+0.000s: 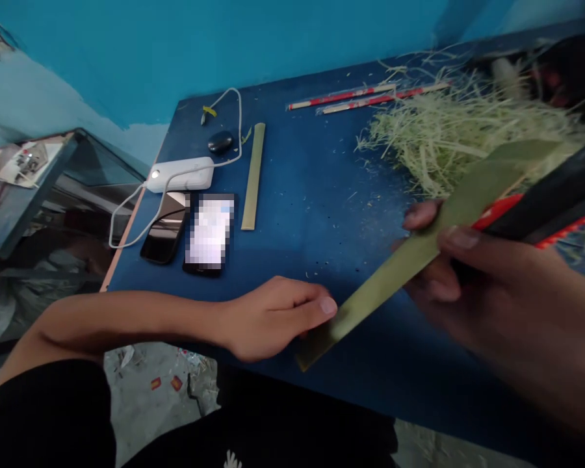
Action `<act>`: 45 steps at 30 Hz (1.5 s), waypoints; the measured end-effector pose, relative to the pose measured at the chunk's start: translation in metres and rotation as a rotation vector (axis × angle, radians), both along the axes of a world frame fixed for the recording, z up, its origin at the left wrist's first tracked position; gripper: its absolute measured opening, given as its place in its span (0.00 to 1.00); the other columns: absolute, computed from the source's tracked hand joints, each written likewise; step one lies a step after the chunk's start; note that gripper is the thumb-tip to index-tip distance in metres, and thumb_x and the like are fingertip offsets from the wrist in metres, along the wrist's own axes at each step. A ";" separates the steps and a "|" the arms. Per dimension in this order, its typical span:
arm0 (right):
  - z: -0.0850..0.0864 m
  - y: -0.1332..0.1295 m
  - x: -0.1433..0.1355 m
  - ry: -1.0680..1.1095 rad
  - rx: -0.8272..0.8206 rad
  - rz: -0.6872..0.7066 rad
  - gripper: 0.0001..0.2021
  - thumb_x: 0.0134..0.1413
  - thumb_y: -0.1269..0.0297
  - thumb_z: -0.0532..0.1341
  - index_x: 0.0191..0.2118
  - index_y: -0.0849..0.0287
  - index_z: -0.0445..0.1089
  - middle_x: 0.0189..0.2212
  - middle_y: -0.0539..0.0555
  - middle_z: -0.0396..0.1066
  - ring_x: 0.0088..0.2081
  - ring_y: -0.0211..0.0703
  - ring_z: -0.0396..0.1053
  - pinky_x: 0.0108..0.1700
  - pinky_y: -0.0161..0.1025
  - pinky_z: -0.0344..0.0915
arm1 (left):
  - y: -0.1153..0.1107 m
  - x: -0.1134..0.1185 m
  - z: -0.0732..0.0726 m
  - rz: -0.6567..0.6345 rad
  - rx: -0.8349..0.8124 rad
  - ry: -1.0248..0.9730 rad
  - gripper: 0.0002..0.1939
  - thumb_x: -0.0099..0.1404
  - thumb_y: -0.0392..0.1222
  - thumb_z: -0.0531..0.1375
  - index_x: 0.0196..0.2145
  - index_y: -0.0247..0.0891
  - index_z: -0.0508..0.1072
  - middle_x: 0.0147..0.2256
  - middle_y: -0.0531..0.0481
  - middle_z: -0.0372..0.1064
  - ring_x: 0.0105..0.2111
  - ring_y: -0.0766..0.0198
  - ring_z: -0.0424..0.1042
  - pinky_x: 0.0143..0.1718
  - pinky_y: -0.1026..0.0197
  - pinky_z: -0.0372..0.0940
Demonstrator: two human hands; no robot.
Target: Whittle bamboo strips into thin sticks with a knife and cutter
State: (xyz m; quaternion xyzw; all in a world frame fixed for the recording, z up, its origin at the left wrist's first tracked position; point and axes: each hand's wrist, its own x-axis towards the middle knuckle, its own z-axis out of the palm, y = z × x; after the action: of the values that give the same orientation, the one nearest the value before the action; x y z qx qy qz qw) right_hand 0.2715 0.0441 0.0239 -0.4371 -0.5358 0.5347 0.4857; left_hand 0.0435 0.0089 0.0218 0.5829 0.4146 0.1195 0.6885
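A long flat green strip [394, 276] slants across the front right of the blue table. Near its lower end, my left hand [285, 317] is closed, thumb and fingers gripping the strip's edge. My right hand [497, 292] pinches the strip farther up between thumb and fingers. A black and red tool [556, 195], partly blurred, also lies in the right hand, beside the strip; its far end is out of frame. A shorter pale green strip [254, 175] lies flat on the table, left of the middle.
Pale shavings [448, 130] are heaped at the back right, beside two wrapped red and white sticks [341, 97]. At the left lie a lit phone [209, 234], a dark phone [164, 229], a white power bank [182, 175] with its cable, and a black oval object [220, 141].
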 end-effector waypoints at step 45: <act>-0.031 -0.003 0.016 -0.951 0.756 -0.058 0.13 0.73 0.51 0.60 0.44 0.51 0.79 0.29 0.55 0.78 0.28 0.44 0.71 0.26 0.42 0.55 | 0.006 0.002 -0.007 0.496 -0.384 -0.284 0.25 0.74 0.57 0.58 0.25 0.41 0.59 0.15 0.63 0.49 0.10 0.76 0.44 0.11 0.72 0.45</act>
State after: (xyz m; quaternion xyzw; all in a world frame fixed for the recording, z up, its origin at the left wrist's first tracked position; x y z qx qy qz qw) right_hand 0.2879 0.0407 -0.0072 -0.4397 -0.8347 0.0403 0.3291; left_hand 0.0455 0.0148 0.0145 0.3018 0.4587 0.2827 0.7865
